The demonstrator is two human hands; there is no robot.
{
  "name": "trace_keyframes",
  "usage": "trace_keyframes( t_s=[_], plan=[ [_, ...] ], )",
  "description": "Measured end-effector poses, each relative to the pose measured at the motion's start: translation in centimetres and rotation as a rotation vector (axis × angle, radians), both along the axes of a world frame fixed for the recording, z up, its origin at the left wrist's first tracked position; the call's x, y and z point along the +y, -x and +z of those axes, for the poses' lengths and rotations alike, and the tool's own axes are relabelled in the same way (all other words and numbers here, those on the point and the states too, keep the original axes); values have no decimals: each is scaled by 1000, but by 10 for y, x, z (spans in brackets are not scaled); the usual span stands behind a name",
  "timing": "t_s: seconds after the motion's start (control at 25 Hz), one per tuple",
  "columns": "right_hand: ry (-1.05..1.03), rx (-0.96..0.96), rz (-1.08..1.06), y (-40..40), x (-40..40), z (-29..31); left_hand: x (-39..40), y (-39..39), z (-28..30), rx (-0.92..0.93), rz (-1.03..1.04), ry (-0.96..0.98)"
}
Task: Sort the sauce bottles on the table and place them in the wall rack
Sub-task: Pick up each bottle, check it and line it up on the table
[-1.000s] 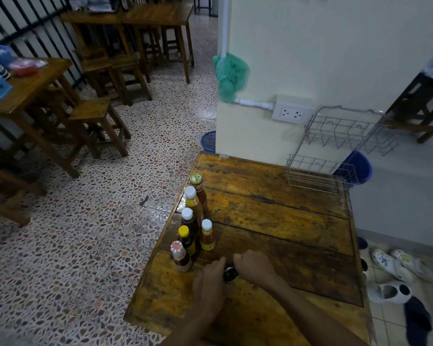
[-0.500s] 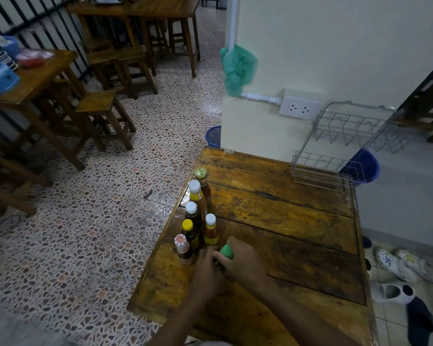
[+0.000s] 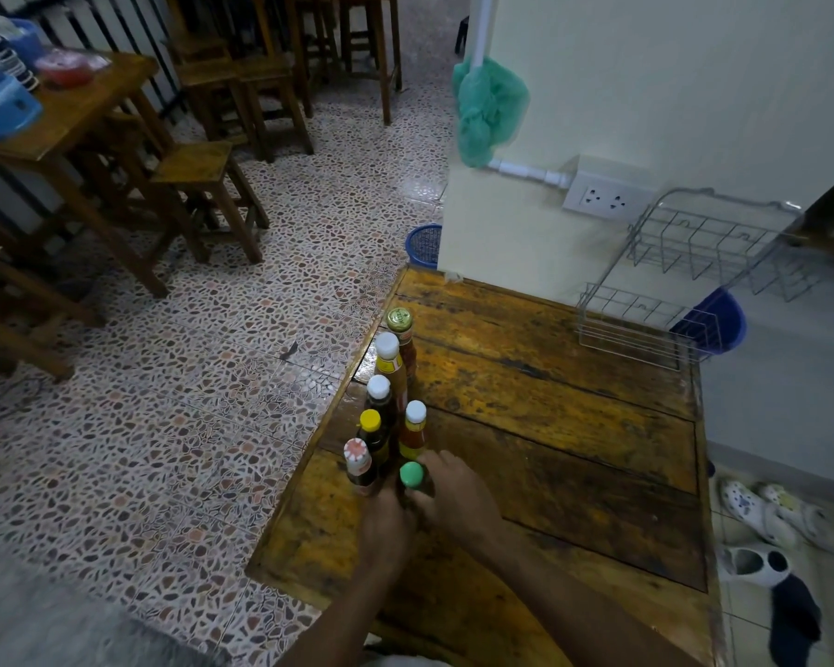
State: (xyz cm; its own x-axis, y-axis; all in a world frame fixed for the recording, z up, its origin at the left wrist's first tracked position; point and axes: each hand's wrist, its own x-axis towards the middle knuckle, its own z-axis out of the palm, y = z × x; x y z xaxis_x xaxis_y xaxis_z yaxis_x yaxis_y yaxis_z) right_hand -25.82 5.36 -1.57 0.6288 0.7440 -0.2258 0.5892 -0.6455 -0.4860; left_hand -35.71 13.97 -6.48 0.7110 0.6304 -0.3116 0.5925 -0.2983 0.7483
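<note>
Both my hands now cup the green-capped bottle (image 3: 412, 475), upright at lower centre; left hand (image 3: 386, 522) and right hand (image 3: 456, 498) fingers curl around it. Six bottles (image 3: 380, 416) line the table (image 3: 574, 426) left edge; wall rack (image 3: 684, 286) upper right, open tabletop between.

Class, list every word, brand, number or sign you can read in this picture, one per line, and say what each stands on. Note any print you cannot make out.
None can be read for certain.
Gold cap of the farthest bottle: dark print, too blurred to read.
Yellow label of the white-capped bottle: red marks, too small.
Label of the orange sauce bottle: blurred.
Red-and-white patterned cap: a pattern, no letters legible.
Wall socket: no text visible.
</note>
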Motion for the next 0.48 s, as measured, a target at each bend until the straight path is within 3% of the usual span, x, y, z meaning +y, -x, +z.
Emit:
trace_keyframes(
  t_s=[0.48],
  plan=[
    [-5, 86, -50, 7, -1, -7, 3, 10, 3, 36, -61, 12]
  ],
)
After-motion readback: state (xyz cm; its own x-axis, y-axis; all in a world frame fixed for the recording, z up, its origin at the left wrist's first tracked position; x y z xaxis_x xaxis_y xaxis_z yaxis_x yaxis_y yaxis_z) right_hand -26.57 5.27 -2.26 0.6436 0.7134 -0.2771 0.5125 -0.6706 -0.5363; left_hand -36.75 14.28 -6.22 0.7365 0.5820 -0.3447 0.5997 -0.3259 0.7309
